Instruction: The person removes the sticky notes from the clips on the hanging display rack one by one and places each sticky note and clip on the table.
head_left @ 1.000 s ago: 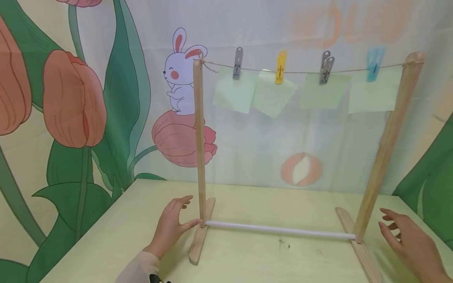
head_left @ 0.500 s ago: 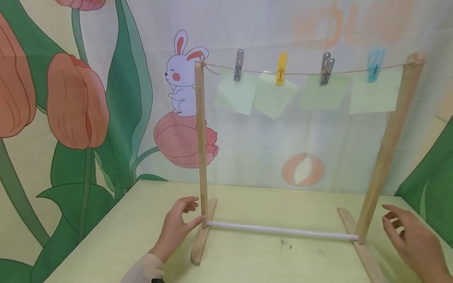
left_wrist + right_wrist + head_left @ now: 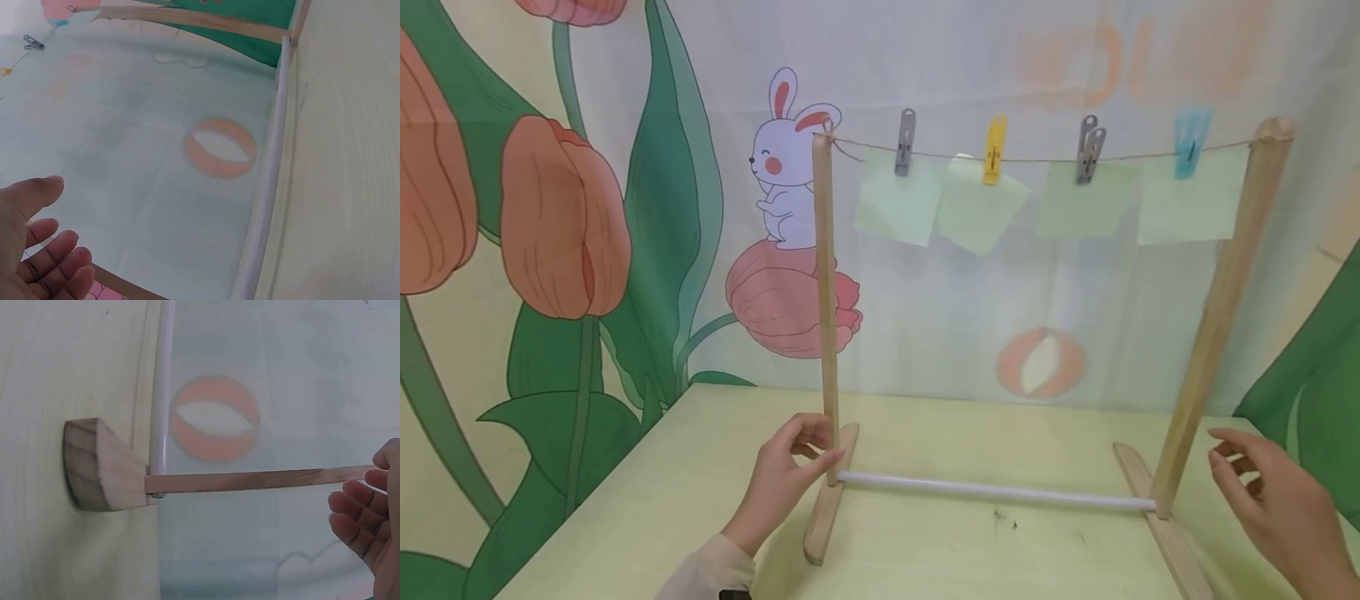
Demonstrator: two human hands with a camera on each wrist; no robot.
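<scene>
A wooden stand has a left post, a right post and a white rod joining them low down. Twine runs between the post tops. Pale green paper sheets hang from it, held by grey clothespins, a yellow clothespin and a blue clothespin. My left hand, fingers loosely bent, overlaps the lower left post in the head view; its wrist view shows nothing gripped. Outside the right post, my right hand hovers with relaxed fingers, holding nothing.
The stand's wooden feet rest on a pale yellow table. Small dark marks lie on the tabletop below the rod. Behind hangs a printed cloth with tulips, a rabbit and an orange-and-white shape.
My left hand has moved right, from beside the left post to overlapping it in the head view. My right hand has shifted only slightly. The stand and papers look unchanged.
</scene>
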